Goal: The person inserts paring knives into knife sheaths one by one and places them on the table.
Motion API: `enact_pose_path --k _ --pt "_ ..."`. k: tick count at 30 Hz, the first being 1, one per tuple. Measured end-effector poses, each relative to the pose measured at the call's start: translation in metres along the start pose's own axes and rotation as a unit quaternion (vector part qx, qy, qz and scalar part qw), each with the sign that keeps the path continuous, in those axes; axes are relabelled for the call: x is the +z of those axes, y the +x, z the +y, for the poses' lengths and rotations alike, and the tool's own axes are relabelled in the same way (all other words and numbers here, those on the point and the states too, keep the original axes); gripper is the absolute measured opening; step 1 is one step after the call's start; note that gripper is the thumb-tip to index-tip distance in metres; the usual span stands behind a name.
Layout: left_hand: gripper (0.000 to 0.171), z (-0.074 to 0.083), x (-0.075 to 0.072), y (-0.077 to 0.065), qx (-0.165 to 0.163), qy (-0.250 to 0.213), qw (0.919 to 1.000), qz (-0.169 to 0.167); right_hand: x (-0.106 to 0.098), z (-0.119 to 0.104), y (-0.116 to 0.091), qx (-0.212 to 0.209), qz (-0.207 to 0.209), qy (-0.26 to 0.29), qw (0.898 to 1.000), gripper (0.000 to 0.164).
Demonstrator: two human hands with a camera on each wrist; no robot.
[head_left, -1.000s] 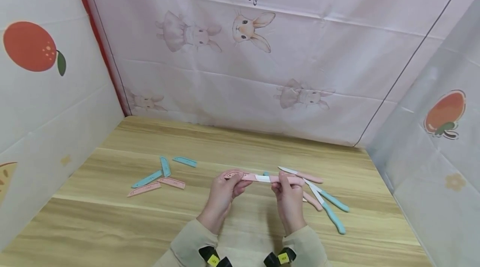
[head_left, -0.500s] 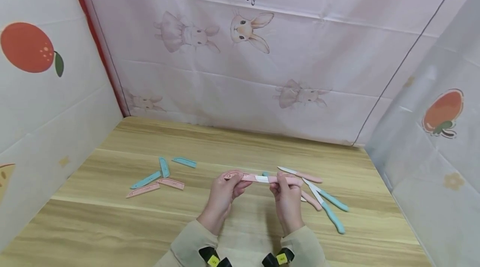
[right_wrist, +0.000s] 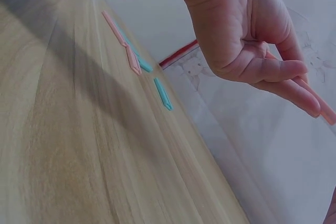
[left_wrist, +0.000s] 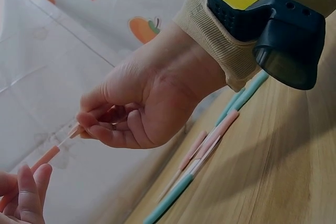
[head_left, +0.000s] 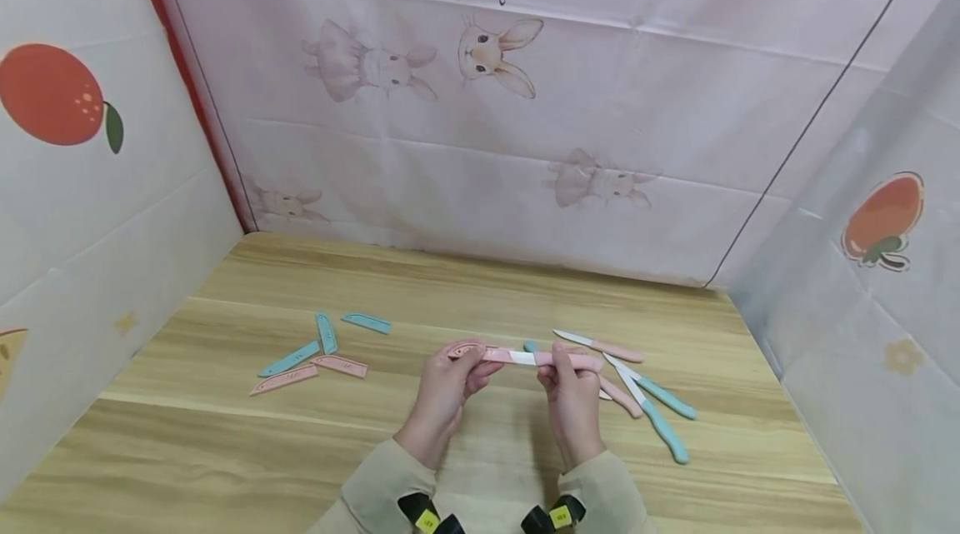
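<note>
Above the table, my left hand [head_left: 442,392] pinches a pink blade sheath [head_left: 497,354] between thumb and fingers. Opposite it, my right hand [head_left: 573,409] grips the pink handle of a knife [head_left: 585,362]. A short strip of white blade shows between sheath and handle; the rest of the blade is hidden inside the sheath. From the left wrist view, the right hand [left_wrist: 142,98] appears large, with fingertips of the left hand [left_wrist: 29,198] at the lower left. In the right wrist view, the sheath [right_wrist: 326,111] sticks out past the left fingers.
Left on the wooden table lie several loose sheaths, among them a blue sheath [head_left: 291,359] and a pink sheath [head_left: 285,380]. Bare knives lie right, including a pink-handled knife [head_left: 600,345] and a turquoise-handled knife [head_left: 663,430]. Printed cloth walls [head_left: 420,142] surround the table.
My right hand has edged slightly left toward the left hand, and the strip of blade showing is a little shorter. The head view has shifted slightly.
</note>
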State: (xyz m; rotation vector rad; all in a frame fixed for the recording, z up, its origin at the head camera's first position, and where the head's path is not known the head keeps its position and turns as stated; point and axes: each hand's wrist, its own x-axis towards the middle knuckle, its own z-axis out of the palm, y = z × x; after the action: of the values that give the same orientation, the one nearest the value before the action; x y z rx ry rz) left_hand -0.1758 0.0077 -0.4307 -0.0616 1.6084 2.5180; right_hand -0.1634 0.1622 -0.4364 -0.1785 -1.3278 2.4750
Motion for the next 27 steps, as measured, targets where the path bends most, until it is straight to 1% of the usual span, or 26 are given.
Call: enact_pose_path --k 7,12,18,22,27 --pt "0.028 -0.004 -0.005 0.0 -0.003 -0.003 1.0 0.001 0.001 0.008 -0.002 0.003 0.006 0.0 1.0 0.027" --pt "0.026 -0.005 -0.008 -0.001 0.001 -0.003 1.0 -0.002 0.002 0.014 -0.003 0.001 0.017 0.008 1.0 0.028" --pt "0.025 -0.003 -0.008 -0.002 0.005 -0.002 1.0 -0.001 0.005 0.014 -0.004 0.0 0.017 0.003 1.0 0.024" --pt "0.027 -0.001 -0.007 -0.003 -0.001 0.007 1.0 0.005 0.006 0.014 -0.005 0.003 0.015 0.0 1.0 0.021" --pt "0.028 -0.001 -0.005 -0.004 -0.007 0.004 1.0 0.003 0.01 0.015 -0.005 0.008 0.011 0.003 1.0 0.019"
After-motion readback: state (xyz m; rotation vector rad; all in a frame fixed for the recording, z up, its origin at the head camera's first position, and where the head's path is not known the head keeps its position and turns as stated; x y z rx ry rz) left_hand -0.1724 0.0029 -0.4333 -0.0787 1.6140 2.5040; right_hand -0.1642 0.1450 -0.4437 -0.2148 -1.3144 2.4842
